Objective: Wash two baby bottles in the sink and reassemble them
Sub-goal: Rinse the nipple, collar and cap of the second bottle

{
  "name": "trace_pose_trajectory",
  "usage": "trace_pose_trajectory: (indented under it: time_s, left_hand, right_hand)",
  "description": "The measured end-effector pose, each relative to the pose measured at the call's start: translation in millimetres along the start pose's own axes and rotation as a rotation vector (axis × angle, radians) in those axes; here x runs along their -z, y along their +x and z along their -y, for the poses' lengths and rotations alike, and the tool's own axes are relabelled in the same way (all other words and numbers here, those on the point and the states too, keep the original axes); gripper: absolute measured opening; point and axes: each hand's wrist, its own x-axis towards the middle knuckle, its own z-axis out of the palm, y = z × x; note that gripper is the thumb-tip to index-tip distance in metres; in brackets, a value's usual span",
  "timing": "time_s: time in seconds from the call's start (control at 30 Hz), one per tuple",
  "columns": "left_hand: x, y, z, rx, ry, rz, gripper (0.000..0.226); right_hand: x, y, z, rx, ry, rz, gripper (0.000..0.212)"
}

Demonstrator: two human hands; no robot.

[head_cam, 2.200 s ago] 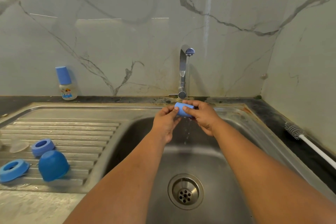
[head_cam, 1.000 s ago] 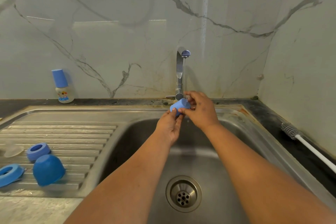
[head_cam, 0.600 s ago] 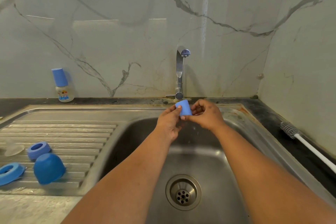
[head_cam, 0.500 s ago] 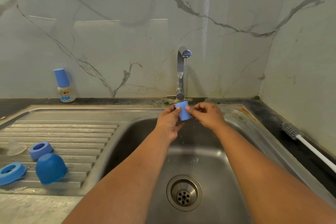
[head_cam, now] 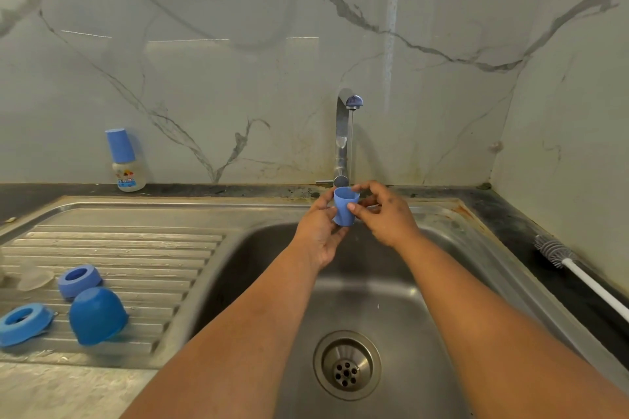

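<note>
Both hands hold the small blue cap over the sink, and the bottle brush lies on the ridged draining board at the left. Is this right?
Not quite. In the head view the bottle brush lies on the dark counter at the right, not the draining board. Both hands, left and right, do hold the blue cap.

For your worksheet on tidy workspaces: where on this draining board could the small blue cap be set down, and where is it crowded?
Bare ribs lie along the draining board beside the basin. Its near-left corner is crowded: two blue rings, a dome cap.
</note>
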Motion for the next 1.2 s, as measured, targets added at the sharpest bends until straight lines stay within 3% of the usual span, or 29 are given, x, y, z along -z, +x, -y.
trace_pose_trajectory:
  time_s: [0.07, 0.27, 0.4, 0.57, 0.63, 0.73, 0.8, 0.9, 0.97, 1.03, 1.1, 1.2]
  left_hand:
    - [3, 6, 2, 0.024, -0.031, -0.027, 0.029]
    - [10, 19, 5, 0.209, -0.117, -0.069, 0.046]
    - [4, 27, 1, 0.164, -0.237, -0.092, 0.037]
    - [6, 33, 2, 0.208, -0.085, -0.099, 0.023]
    - [4, 33, 3, 0.198, -0.038, -0.096, 0.022]
    - [2, 33, 1, 0.173, -0.039, -0.068, 0.03]
    - [2, 32, -2, 0.173, -0.053, -0.042, 0.031]
    - [5, 30, 1, 0.187, -0.019, -0.054, 0.033]
    - [5, 29, 4, 0.201, -0.011, -0.066, 0.036]
    - [2, 29, 2, 0.201, -0.044, -0.063, 0.035]
    - [3, 30, 2, 0.191, -0.066, -0.07, 0.033]
    - [13, 31, 5, 0.189, -0.102, -0.112, 0.035]
  right_hand:
    - [-2, 0, 0, 0.051, -0.048, -0.009, 0.018]
    - [0, -4, 0, 0.132, -0.276, -0.033, 0.014]
    - [-3, -6, 5, 0.137, -0.546, 0.072, 0.029]
    - [-4, -17, 16, -0.002, -0.985, 0.128, 0.05]
    - [-14, -21, 20, -0.092, -0.917, 0.185, 0.053]
    - [-26, -19, 30, -0.281, -0.467, 0.213, 0.053]
    - [-24, -19, 31, -0.321, -0.334, 0.226, 0.056]
    - [-14, -22, 25, -0.23, -0.749, 0.257, 0.064]
    - [-12, -24, 22, -0.093, -1.084, 0.208, 0.057]
    - [-14, -26, 24, 0.024, -1.228, 0.133, 0.05]
    - [-17, -24, 26, 0.03, -1.193, 0.116, 0.051]
    - [-23, -22, 29, -0.196, -0.798, 0.291, 0.068]
